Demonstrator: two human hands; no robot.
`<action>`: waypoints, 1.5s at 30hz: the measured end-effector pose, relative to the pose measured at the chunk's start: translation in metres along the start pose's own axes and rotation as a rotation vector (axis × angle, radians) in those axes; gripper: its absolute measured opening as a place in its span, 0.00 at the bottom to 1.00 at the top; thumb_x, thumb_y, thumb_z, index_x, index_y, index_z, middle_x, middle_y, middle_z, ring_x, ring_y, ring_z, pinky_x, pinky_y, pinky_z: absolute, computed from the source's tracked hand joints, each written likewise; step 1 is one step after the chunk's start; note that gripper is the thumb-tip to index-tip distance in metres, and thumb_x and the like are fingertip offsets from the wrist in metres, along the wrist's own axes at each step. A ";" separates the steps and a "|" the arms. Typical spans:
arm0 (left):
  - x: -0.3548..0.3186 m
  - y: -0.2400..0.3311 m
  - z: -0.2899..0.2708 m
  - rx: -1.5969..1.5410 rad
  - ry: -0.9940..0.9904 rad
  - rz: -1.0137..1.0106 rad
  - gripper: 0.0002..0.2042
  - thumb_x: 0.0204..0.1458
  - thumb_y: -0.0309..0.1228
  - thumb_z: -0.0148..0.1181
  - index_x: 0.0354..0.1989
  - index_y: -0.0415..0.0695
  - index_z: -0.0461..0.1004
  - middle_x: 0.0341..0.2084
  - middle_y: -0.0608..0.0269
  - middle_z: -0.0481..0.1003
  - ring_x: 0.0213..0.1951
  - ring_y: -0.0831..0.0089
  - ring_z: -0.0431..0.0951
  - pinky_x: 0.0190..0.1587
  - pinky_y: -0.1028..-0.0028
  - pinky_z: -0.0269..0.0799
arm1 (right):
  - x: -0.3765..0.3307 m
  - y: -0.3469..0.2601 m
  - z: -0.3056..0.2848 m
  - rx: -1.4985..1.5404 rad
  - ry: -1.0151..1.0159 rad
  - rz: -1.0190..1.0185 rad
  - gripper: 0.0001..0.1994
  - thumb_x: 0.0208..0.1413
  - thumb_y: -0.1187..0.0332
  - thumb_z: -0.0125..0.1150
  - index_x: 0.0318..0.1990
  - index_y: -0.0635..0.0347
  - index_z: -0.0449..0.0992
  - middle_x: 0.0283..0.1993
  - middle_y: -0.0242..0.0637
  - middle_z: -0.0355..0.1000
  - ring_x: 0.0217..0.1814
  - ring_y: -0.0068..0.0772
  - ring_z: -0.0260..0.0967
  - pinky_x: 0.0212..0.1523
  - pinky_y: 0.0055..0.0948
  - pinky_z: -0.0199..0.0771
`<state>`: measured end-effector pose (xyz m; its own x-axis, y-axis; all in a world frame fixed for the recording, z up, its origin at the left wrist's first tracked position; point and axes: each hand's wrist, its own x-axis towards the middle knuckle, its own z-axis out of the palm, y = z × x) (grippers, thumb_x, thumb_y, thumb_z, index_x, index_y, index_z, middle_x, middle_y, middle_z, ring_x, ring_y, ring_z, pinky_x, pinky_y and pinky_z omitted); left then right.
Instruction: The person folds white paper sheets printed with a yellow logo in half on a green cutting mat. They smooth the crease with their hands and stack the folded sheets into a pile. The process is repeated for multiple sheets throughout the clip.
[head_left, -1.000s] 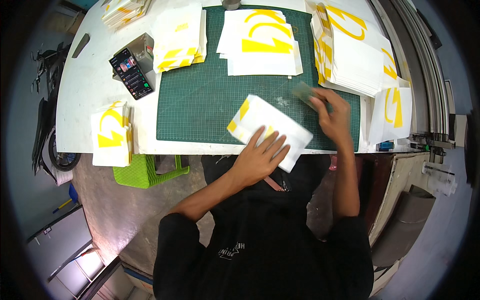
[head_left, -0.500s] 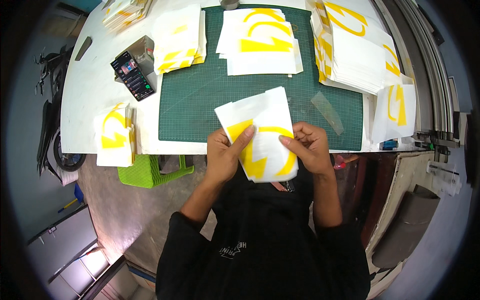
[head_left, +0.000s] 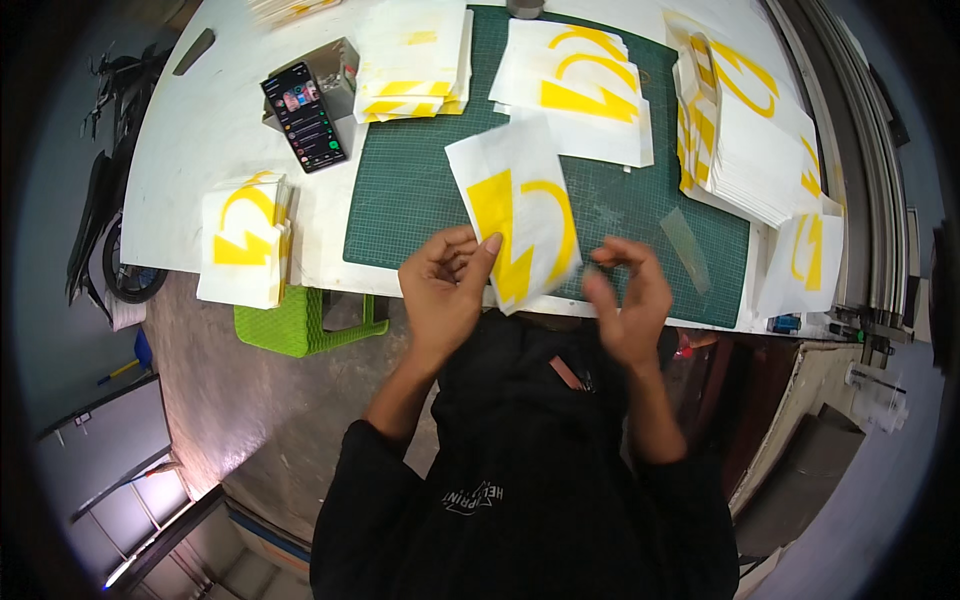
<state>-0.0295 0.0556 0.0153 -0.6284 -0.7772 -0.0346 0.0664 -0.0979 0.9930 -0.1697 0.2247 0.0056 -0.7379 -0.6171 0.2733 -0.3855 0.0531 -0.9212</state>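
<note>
A flat white paper bag (head_left: pixel 522 215) with a bold yellow print is tilted over the near edge of the green cutting mat (head_left: pixel 400 200). My left hand (head_left: pixel 445 285) pinches its lower left side, thumb on top and fingers curled beneath. To the right of the bag, my right hand (head_left: pixel 632 300) is apart from it, with thumb and fingers spread and slightly blurred. Beyond the held bag, a loose pile of similar printed bags (head_left: pixel 575 85) lies on the mat.
More stacks stand around the mat: a back-left stack (head_left: pixel 415 60), a near-left stack (head_left: pixel 242 240) and a large right stack (head_left: pixel 755 140). A phone (head_left: pixel 305 118) leans on a grey box (head_left: pixel 340 70). A clear plastic strip (head_left: pixel 686 250) lies on the mat. A green stool (head_left: pixel 300 325) stands below the table (head_left: pixel 160 200).
My right hand has let go of the bag and moved off to its right, fingers opening. The left hand keeps its hold, and the bag looks narrower and more upright. The view has shifted slightly.
</note>
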 end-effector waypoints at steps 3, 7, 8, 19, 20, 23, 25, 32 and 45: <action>-0.009 0.019 0.011 0.259 -0.106 0.312 0.13 0.57 0.19 0.68 0.51 0.34 0.80 0.41 0.50 0.85 0.40 0.67 0.88 0.45 0.71 0.84 | 0.005 -0.031 0.022 0.333 -0.128 -0.037 0.30 0.61 0.68 0.72 0.66 0.73 0.66 0.60 0.51 0.75 0.62 0.36 0.74 0.60 0.35 0.74; -0.012 0.042 0.012 0.483 -0.387 0.672 0.19 0.47 0.20 0.71 0.50 0.36 0.82 0.50 0.50 0.83 0.61 0.53 0.79 0.69 0.47 0.67 | 0.017 -0.037 0.039 0.754 -0.036 0.194 0.26 0.66 0.72 0.65 0.67 0.74 0.65 0.62 0.46 0.74 0.62 0.30 0.72 0.60 0.33 0.74; -0.015 0.037 0.008 0.486 -0.340 0.714 0.18 0.47 0.20 0.71 0.49 0.36 0.83 0.48 0.51 0.84 0.59 0.54 0.81 0.69 0.46 0.67 | 0.027 -0.036 0.045 0.805 0.012 0.226 0.24 0.66 0.73 0.64 0.66 0.74 0.67 0.61 0.45 0.74 0.61 0.29 0.73 0.59 0.32 0.74; -0.050 -0.002 -0.015 0.470 -0.078 0.637 0.12 0.50 0.19 0.69 0.44 0.38 0.83 0.41 0.55 0.86 0.48 0.59 0.86 0.62 0.55 0.73 | 0.264 0.021 0.170 0.647 -0.014 0.298 0.18 0.61 0.69 0.70 0.52 0.77 0.77 0.45 0.50 0.82 0.43 0.32 0.81 0.42 0.29 0.80; -0.053 -0.003 -0.015 0.472 -0.080 0.625 0.12 0.50 0.19 0.69 0.44 0.38 0.83 0.41 0.55 0.86 0.47 0.59 0.86 0.61 0.55 0.73 | 0.280 0.034 0.174 0.523 0.010 0.299 0.21 0.60 0.65 0.72 0.51 0.78 0.77 0.44 0.51 0.83 0.42 0.34 0.82 0.42 0.31 0.80; -0.059 -0.008 -0.025 0.479 -0.038 0.564 0.11 0.52 0.19 0.69 0.45 0.39 0.83 0.40 0.55 0.86 0.46 0.59 0.86 0.61 0.56 0.74 | 0.263 0.038 0.166 -0.036 -0.026 0.232 0.20 0.56 0.65 0.70 0.52 0.71 0.79 0.42 0.50 0.83 0.44 0.45 0.83 0.47 0.36 0.81; -0.063 -0.016 -0.033 0.497 0.009 0.538 0.10 0.51 0.20 0.70 0.43 0.39 0.84 0.38 0.56 0.86 0.43 0.61 0.86 0.59 0.58 0.74 | 0.234 0.032 0.137 -0.269 -0.127 0.027 0.20 0.54 0.68 0.68 0.55 0.66 0.79 0.45 0.49 0.83 0.51 0.52 0.81 0.56 0.43 0.79; -0.050 -0.039 -0.026 0.405 -0.078 0.486 0.08 0.53 0.21 0.70 0.42 0.38 0.84 0.38 0.56 0.86 0.41 0.60 0.86 0.56 0.58 0.77 | 0.143 0.046 0.002 -0.876 -0.339 -0.493 0.23 0.55 0.64 0.73 0.58 0.59 0.79 0.56 0.46 0.78 0.63 0.49 0.72 0.75 0.54 0.58; -0.028 -0.027 0.014 0.299 -0.116 0.399 0.09 0.54 0.19 0.68 0.44 0.37 0.84 0.38 0.53 0.86 0.41 0.61 0.86 0.46 0.67 0.78 | 0.109 0.044 -0.020 -0.841 -0.499 -0.500 0.25 0.53 0.58 0.73 0.55 0.63 0.79 0.48 0.46 0.77 0.56 0.47 0.73 0.73 0.56 0.59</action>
<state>-0.0243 0.0883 -0.0091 -0.6822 -0.6420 0.3498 0.1044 0.3881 0.9157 -0.2781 0.1751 0.0002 -0.1592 -0.9562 0.2456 -0.9731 0.1100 -0.2026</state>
